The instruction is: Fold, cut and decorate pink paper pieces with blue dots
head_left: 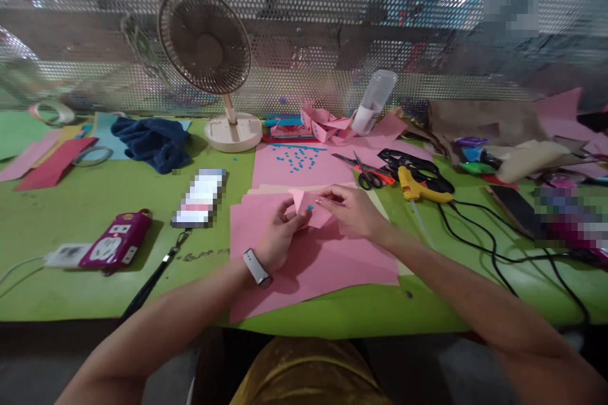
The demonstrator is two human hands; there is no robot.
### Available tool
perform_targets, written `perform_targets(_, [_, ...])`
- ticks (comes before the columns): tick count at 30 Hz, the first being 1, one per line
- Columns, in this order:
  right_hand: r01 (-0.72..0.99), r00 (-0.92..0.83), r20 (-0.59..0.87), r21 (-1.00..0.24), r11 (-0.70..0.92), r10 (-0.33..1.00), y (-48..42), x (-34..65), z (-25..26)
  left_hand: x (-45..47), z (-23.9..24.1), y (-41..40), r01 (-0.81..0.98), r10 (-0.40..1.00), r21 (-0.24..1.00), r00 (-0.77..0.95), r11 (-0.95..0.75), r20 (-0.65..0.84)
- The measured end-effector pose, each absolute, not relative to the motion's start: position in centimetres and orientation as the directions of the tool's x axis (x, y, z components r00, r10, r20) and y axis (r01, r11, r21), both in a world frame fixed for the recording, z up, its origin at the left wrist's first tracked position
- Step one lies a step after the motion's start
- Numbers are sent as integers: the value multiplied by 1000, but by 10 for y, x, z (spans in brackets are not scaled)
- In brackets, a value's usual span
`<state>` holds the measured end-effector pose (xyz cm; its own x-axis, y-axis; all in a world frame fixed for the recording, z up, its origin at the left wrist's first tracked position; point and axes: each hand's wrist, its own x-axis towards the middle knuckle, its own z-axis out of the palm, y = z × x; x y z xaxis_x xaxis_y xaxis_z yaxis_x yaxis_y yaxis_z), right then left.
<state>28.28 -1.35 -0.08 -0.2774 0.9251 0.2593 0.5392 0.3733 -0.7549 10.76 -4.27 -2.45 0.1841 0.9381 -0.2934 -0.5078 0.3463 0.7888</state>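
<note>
Surface: green table, cluttered; pink sheets at centre, fan and blue cloth behind left, power strip at left, scissors and glue gun at right. Backdrop: perforated metal screen. In hand: folded pink paper, above the sheets at centre, with left hand and right hand both pinched closed on it.

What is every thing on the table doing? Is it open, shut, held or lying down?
small pink paper, folded, held by both hands
left hand, pinching the paper
right hand, pinching the paper
scissors, lying flat, blades shut
glue gun, lying on its side
bottle, tilted, leaning
blue cloth, crumpled
fan, upright; cannot tell if spinning
</note>
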Motion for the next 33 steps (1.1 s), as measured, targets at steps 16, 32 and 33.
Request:
perform_targets(16, [512, -265, 252, -781, 358, 931, -18, 284, -7, 108, -21, -48, -432, 975, 877, 163, 208, -151])
perform_targets(32, [642, -231, 551, -533, 552, 802, -30, 283, 0, 106, -26, -49, -404, 977, 904, 207, 137, -56])
perform_targets(33, [665, -228, 594, -484, 569, 771, -33, 283, 2, 106, -26, -49, -412, 977, 901, 206, 132, -49])
